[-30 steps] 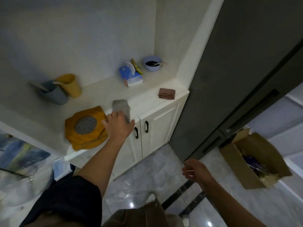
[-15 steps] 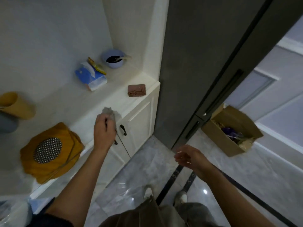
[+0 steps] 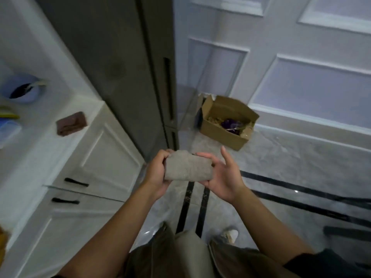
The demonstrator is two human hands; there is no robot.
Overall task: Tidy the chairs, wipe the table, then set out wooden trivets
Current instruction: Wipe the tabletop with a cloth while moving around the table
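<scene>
Cloths two: grey cloth (image 3: 188, 167), brown cloth (image 3: 71, 123). Cardboard box (image 3: 220, 131) one. Blue bowl (image 3: 30, 98) one.

Folded grey cloth (image 3: 188, 167), horizontal, end to end between left hand (image 3: 156, 174) and right hand (image 3: 223, 178).

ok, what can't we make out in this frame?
Head view:
Orange sliver: cut by left edge, unidentifiable.
Blue pack: cut by left edge.
Cardboard box contents: blurred, too dim.
Left hand fingertips: hidden behind grey cloth.
Table, chairs: out of frame.
</scene>
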